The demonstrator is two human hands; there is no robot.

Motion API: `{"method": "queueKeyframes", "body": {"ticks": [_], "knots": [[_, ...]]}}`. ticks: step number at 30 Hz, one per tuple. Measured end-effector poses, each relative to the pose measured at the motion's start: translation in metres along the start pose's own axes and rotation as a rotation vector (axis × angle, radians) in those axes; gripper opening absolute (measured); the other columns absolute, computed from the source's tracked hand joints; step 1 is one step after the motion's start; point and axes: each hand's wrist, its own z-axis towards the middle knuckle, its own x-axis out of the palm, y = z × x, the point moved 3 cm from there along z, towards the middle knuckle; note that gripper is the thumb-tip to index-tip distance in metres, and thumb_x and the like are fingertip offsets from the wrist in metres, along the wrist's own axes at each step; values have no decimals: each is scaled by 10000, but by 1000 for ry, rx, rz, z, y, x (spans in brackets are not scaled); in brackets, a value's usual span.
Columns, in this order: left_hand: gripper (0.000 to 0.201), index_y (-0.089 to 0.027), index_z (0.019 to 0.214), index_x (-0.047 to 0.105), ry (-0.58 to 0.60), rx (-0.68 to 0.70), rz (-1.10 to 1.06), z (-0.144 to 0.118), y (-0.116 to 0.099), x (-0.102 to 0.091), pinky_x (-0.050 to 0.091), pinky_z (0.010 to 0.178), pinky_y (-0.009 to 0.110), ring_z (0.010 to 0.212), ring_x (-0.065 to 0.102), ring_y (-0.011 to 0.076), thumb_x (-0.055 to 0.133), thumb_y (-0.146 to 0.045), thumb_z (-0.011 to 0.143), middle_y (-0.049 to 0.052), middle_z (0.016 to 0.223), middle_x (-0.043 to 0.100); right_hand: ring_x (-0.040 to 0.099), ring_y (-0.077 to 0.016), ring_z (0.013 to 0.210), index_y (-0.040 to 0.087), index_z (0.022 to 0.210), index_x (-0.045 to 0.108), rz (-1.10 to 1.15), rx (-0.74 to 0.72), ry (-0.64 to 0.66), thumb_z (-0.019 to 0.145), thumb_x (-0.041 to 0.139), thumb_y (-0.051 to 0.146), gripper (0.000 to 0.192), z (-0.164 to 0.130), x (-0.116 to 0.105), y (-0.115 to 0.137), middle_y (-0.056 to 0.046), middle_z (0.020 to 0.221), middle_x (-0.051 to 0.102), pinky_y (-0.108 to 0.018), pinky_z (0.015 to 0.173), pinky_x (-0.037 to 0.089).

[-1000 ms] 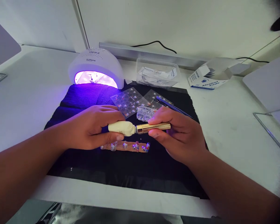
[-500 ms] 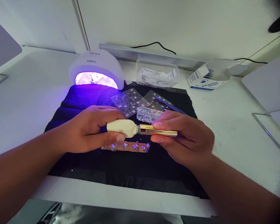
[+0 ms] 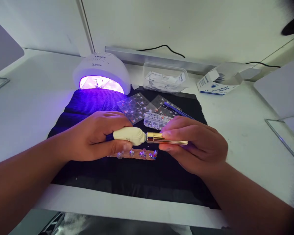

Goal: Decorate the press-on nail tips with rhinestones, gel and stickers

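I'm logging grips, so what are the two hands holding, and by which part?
One small bottle: the left hand wraps its cream body, and the right hand pinches its gold cap with its fingers.

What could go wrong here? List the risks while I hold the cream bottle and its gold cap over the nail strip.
1. The cream bottle lies on its side in the left hand; with the gold cap drawn off by the right hand, liquid might drip onto the strip of decorated nail tips just below.
2. A slipped cap could knock the tips off the black mat.
3. The lit UV lamp close behind might cure exposed gel early.
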Motion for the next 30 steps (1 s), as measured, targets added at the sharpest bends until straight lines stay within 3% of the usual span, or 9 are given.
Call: {"method": "queueKeyframes", "body": {"ticks": [9,30], "knots": [[95,-193,908,596,-51,-35,79,-6,8,-7,379,558,238,612,511,113,595,-283,937,-17,712,556,653,-173,715,271,1006,736,110,48,-165,787,763,140,257,-9,-9,-14,-12,790,716,-321,594,543],[92,-184,963,618,-29,9,79,-8,13,-9,397,593,227,644,532,113,614,-266,922,-8,763,589,613,-198,671,317,948,740,149,213,-240,808,763,309,141,-20,-17,-28,-26,797,686,-364,550,465]]}}
